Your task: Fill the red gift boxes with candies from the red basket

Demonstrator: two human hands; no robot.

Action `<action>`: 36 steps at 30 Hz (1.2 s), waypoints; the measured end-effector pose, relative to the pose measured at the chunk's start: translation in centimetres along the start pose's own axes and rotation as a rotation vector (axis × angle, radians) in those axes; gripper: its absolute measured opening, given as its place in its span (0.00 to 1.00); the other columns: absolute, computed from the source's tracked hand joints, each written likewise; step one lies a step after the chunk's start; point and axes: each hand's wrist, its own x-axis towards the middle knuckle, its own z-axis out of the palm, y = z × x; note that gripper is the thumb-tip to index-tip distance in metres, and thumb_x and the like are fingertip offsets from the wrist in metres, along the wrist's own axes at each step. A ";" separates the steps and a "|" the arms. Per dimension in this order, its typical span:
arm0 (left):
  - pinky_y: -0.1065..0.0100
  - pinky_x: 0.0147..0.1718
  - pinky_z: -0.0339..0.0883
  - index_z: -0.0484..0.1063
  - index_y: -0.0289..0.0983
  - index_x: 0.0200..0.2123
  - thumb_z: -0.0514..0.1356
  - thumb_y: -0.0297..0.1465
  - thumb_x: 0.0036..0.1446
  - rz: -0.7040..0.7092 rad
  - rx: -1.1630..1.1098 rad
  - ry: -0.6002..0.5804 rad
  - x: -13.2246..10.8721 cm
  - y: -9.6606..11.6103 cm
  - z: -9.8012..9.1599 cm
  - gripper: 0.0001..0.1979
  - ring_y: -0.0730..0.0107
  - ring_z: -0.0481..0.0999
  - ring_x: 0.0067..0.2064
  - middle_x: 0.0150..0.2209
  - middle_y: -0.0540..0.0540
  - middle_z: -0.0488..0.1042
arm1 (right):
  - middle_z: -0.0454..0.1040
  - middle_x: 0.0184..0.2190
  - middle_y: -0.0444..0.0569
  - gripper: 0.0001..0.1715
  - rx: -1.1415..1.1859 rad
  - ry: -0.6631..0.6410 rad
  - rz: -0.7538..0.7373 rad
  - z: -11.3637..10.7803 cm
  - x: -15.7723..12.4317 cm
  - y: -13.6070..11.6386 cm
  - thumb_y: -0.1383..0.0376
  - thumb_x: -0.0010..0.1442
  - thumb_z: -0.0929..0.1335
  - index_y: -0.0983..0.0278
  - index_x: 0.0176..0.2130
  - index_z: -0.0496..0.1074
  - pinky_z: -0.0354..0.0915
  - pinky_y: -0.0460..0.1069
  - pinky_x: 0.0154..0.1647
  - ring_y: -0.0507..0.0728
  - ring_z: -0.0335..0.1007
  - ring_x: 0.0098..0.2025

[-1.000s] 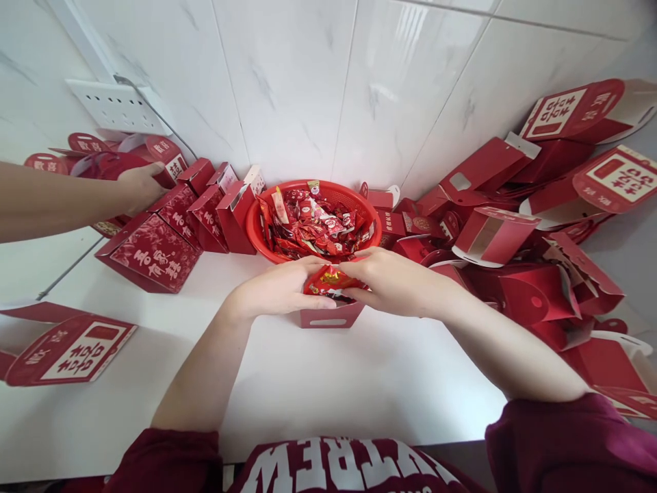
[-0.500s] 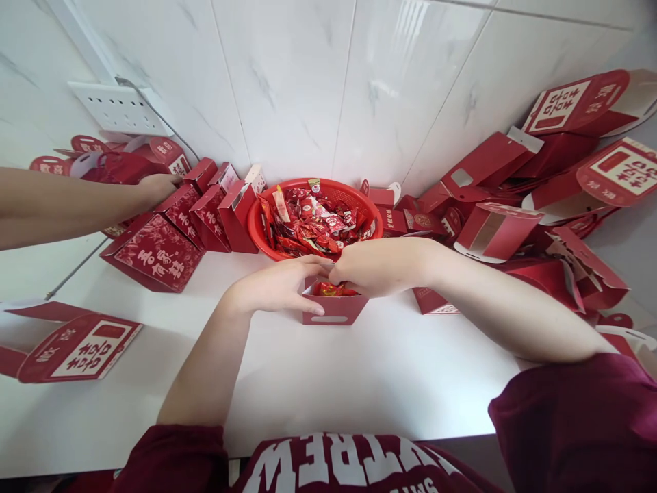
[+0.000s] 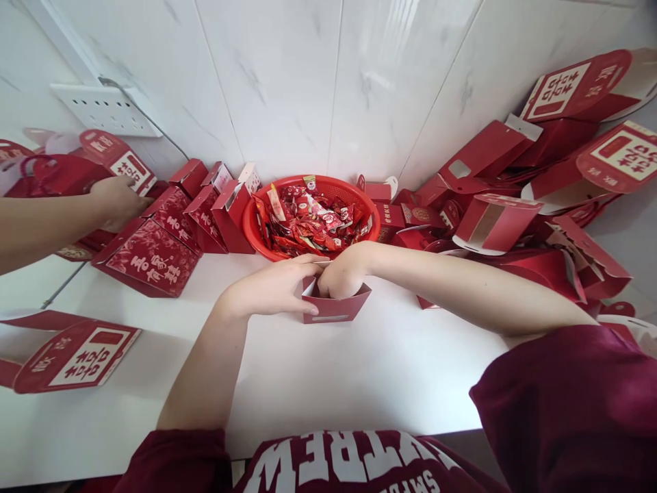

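In front of me on the white table stands a small red gift box (image 3: 337,313), its top open. My left hand (image 3: 274,286) grips its left side, thumb on the front and fingers at the back. My right hand (image 3: 343,276) reaches down into the box, so its fingers are hidden, and whether they hold anything does not show. Just behind the box is a red plastic basket (image 3: 248,226) full of wrapped sweets (image 3: 308,216), mostly in red wrappers.
Several red boxes (image 3: 159,263) line the left of the basket. Another person's hand (image 3: 116,202) is beside them. An opened box (image 3: 76,352) lies at the front left. Many boxes (image 3: 497,222) are heaped on the right. A tiled wall (image 3: 287,89) with a socket strip (image 3: 105,108) closes the back.
My right hand has gone deeper into the box, hiding the sweets seen there before. My left hand keeps its grip. The other person's hand has drawn back leftward.
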 end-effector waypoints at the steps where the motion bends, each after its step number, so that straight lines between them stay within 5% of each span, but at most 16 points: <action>1: 0.62 0.56 0.66 0.68 0.41 0.59 0.68 0.39 0.53 -0.001 0.007 0.000 -0.1 0.0 0.0 0.31 0.54 0.70 0.60 0.63 0.43 0.65 | 0.74 0.21 0.40 0.09 -0.034 -0.049 -0.030 -0.8 -1.2 -0.1 0.75 0.45 0.75 0.63 0.29 0.80 0.62 0.47 0.26 0.51 0.67 0.21; 3: 0.62 0.55 0.66 0.69 0.41 0.59 0.68 0.40 0.53 0.004 0.022 -0.005 -0.2 0.1 -0.1 0.31 0.53 0.70 0.60 0.63 0.43 0.66 | 0.74 0.20 0.40 0.10 -0.132 -0.119 -0.164 -3.1 -3.9 0.1 0.74 0.55 0.70 0.61 0.28 0.80 0.60 0.48 0.25 0.50 0.64 0.20; 7: 0.62 0.57 0.64 0.64 0.49 0.64 0.67 0.45 0.55 0.059 0.005 -0.011 -0.3 0.2 -0.3 0.34 0.53 0.68 0.62 0.65 0.49 0.64 | 0.80 0.36 0.42 0.16 -0.001 0.426 -0.308 -7.8 -7.0 2.5 0.72 0.63 0.64 0.58 0.39 0.80 0.66 0.50 0.38 0.54 0.74 0.36; 9: 0.62 0.61 0.60 0.64 0.51 0.64 0.60 0.47 0.62 0.060 -0.025 0.005 -0.4 0.3 -0.3 0.28 0.56 0.65 0.65 0.66 0.51 0.63 | 0.80 0.40 0.42 0.17 0.044 0.554 -0.299 -8.8 -5.9 4.4 0.72 0.63 0.64 0.57 0.41 0.80 0.67 0.52 0.44 0.56 0.75 0.42; 12: 0.62 0.65 0.54 0.70 0.44 0.60 0.47 0.45 0.70 -0.014 -0.032 0.034 -0.6 0.3 -0.2 0.23 0.60 0.63 0.67 0.67 0.49 0.63 | 0.81 0.40 0.45 0.18 0.029 0.453 -0.181 -8.2 -1.3 7.4 0.75 0.60 0.64 0.60 0.38 0.81 0.66 0.52 0.45 0.58 0.75 0.42; 15: 0.64 0.66 0.53 0.69 0.42 0.60 0.46 0.43 0.72 -0.064 -0.027 0.028 -0.8 0.3 -0.1 0.23 0.62 0.61 0.68 0.68 0.49 0.61 | 0.82 0.40 0.47 0.18 0.030 0.365 -0.033 -6.4 3.9 9.4 0.78 0.55 0.66 0.61 0.37 0.82 0.67 0.51 0.46 0.60 0.76 0.42; 25: 0.61 0.64 0.57 0.70 0.44 0.60 0.49 0.42 0.70 -0.075 -0.011 0.031 -0.7 0.2 -0.1 0.21 0.58 0.63 0.67 0.67 0.48 0.62 | 0.71 0.59 0.55 0.27 0.047 0.602 -0.095 -5.8 15.1 9.8 0.75 0.59 0.65 0.68 0.58 0.70 0.58 0.51 0.64 0.59 0.67 0.60; 32: 0.61 0.63 0.58 0.71 0.45 0.59 0.49 0.42 0.70 -0.033 -0.039 0.045 -0.7 0.1 -0.2 0.21 0.59 0.65 0.65 0.66 0.49 0.64 | 0.69 0.61 0.61 0.46 0.080 0.448 -0.059 -4.9 17.6 10.1 0.65 0.50 0.75 0.65 0.65 0.62 0.65 0.55 0.58 0.67 0.71 0.57; 36: 0.59 0.64 0.58 0.70 0.43 0.60 0.48 0.42 0.70 -0.073 -0.020 0.028 -0.8 0.2 -0.2 0.21 0.58 0.63 0.67 0.67 0.46 0.62 | 0.75 0.55 0.56 0.35 0.125 0.456 -0.038 -5.1 16.1 11.3 0.65 0.53 0.75 0.65 0.59 0.69 0.66 0.51 0.55 0.63 0.74 0.53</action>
